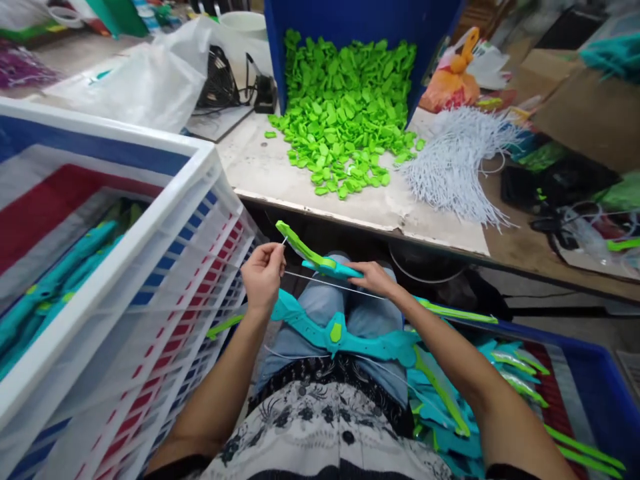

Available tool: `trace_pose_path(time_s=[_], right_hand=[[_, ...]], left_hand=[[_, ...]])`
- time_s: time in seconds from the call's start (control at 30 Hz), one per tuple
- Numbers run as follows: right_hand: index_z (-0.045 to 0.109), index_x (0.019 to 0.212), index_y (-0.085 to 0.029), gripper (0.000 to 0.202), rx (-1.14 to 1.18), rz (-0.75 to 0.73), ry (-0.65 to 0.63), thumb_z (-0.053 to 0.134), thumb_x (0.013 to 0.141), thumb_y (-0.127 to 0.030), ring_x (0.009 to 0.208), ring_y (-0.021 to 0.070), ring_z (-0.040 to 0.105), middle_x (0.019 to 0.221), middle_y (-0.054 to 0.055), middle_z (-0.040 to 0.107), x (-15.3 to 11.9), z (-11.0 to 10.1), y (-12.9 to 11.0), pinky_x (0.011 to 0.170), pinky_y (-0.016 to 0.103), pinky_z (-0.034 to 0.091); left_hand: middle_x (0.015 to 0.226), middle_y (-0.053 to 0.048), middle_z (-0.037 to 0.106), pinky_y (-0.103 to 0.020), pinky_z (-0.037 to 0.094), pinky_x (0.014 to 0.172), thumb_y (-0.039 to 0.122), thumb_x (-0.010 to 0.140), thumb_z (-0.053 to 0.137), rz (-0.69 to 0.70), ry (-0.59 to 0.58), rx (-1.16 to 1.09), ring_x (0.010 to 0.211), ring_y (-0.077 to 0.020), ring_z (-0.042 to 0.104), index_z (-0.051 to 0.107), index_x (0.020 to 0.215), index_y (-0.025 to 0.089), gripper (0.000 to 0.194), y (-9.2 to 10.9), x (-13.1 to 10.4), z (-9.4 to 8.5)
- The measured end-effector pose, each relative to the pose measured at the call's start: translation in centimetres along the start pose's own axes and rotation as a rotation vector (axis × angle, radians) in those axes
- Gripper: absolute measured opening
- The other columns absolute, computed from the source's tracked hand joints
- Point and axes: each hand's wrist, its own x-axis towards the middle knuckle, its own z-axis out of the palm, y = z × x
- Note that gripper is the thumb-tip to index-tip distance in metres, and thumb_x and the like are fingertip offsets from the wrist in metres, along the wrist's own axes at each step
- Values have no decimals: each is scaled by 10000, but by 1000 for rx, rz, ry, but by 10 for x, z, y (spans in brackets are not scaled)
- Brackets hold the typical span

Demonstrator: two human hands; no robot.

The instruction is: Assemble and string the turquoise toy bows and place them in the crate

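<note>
My left hand [263,273] pinches a thin white cord [285,241] beside the tip of a bright green limb. My right hand [374,278] grips the teal part of this teal-and-green toy bow [313,255], which is raised above my knees. The cord runs from near my left hand towards my right forearm. Across my lap lies another teal toy bow [334,335] with a green piece at its middle. My right fingers partly hide the held part.
Small green plastic pieces [345,120] spill from a blue bin [367,20] onto the table [260,167]. A bundle of white cords [455,160] lies to their right. A white crate [200,200] stands at left. More teal-and-green bows [445,413] fill a blue crate [590,373] at right.
</note>
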Motion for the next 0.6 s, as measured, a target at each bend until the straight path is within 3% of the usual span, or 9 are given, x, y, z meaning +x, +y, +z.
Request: trace_pose_path(time_s=[0.17, 0.6], right_hand=[[627, 1195, -276, 448, 45, 26, 23, 633, 750, -233, 994, 225, 655, 1119, -8, 684, 4, 1, 3, 865, 284, 482], [631, 1179, -294, 410, 12, -8, -16, 606, 773, -240, 1030, 223, 639, 1154, -13, 668, 7, 2, -2, 896, 296, 477]], left_hand=[[572, 31, 533, -180, 339, 445, 338, 776, 639, 96, 16, 172, 467, -60, 447, 631, 794, 149, 190, 1, 20, 1], [618, 15, 579, -207, 407, 572, 323, 803, 588, 194, 19, 366, 570, -101, 512, 644, 806, 163, 170, -1, 33, 2]])
